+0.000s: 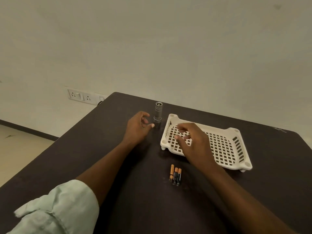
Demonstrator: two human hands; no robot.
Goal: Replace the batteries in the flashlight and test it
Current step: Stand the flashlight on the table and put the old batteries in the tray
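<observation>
Nothing is held yet: both hands (137, 128) (194, 141) hang loosely curled, torch (158, 110) just beyond left fingertips (152, 126), batteries (175, 174) untouched.

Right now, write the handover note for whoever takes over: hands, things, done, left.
Left hand: empty, fingers loosely curled, beside the flashlight.
Right hand: empty, hovering over the white basket.
Flashlight stands upright on the table, left of the basket.
Three batteries lie side by side nearer the person.
Done: nothing visibly.
Left: open the flashlight, swap batteries, close it, test.
</observation>
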